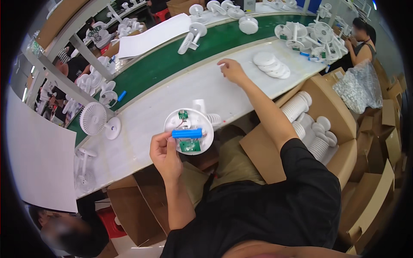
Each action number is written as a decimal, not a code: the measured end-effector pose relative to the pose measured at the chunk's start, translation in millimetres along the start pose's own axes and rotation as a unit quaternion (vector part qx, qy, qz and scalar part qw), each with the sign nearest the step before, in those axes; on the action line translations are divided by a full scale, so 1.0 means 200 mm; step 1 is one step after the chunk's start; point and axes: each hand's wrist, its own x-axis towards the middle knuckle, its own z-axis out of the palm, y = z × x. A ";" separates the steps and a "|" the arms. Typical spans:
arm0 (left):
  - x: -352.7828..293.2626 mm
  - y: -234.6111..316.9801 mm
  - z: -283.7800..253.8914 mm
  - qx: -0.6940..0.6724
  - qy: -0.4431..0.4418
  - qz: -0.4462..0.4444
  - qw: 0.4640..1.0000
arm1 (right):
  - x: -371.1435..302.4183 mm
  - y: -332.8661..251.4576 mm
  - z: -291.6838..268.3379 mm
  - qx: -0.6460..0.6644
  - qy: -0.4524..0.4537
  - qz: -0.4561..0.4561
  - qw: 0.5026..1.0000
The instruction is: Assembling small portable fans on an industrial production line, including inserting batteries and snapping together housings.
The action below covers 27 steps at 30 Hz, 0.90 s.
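In front of me is a small white fan with the open underside of its round base (pixel 208 143) facing up. A blue cylindrical battery (pixel 187 133) lies across it, between a small green circuit board (pixel 183 115) and a larger green circuit board (pixel 189 145). My left hand (pixel 165 157) grips the base's left rim, thumb and fingertips close to the battery's left end. Part of the fan's white ribbed head (pixel 214 119) shows behind the base. Out over the white worktable, my right hand (pixel 232 71) has its fingers loosely bent and apart, with nothing visible in them.
White discs (pixel 272 65) lie right of my right hand. Beyond runs a green conveyor belt (pixel 150 71) carrying fans. Another fan (pixel 94 119) stands at left. A cardboard box (pixel 340 112) of white round parts sits by my right arm. Other people work at far left, lower left and right.
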 end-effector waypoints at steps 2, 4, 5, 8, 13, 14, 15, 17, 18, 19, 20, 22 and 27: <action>-0.01 -0.03 -0.09 -0.046 0.008 0.003 0.999 | 0.05 -0.07 0.19 -0.029 -0.037 -0.005 0.999; -0.02 0.00 -0.17 -0.058 0.016 0.015 0.998 | 0.11 -0.11 0.34 -0.033 -0.059 -0.015 0.998; -0.03 0.03 -0.20 -0.083 0.043 -0.011 0.996 | 0.20 -0.09 0.39 -0.053 0.002 -0.037 0.998; -0.08 0.13 -0.27 -0.155 0.127 -0.087 0.976 | 0.53 -0.03 0.57 -0.107 0.181 -0.093 0.973; -0.23 0.12 -0.61 -0.197 0.180 0.017 0.964 | 0.96 0.20 0.57 0.125 0.167 0.039 0.977; -0.23 0.11 -0.62 -0.195 0.184 0.028 0.963 | 1.03 0.29 0.53 0.197 0.139 0.064 0.968; -0.24 0.08 -0.61 -0.183 0.210 0.030 0.960 | 1.08 0.41 0.48 0.265 0.110 0.088 0.954; -0.22 -0.01 -0.55 -0.168 0.253 0.022 0.952 | 1.15 0.63 0.33 0.386 0.060 0.141 0.910; -0.19 -0.05 -0.51 -0.167 0.263 0.012 0.950 | 1.20 0.68 0.21 0.441 0.047 0.163 0.881; -0.20 -0.06 -0.52 -0.158 0.274 0.017 0.948 | 1.16 0.61 0.30 0.445 0.034 0.167 0.879; -0.21 -0.05 -0.54 -0.168 0.297 0.027 0.939 | 1.09 0.57 0.33 0.433 -0.001 0.147 0.889; -0.24 -0.04 -0.57 -0.200 0.333 0.030 0.921 | 0.95 0.43 0.28 0.399 -0.054 0.105 0.909; -0.22 -0.07 -0.51 -0.223 0.306 0.037 0.925 | 0.62 0.08 -0.34 0.265 -0.143 0.023 0.953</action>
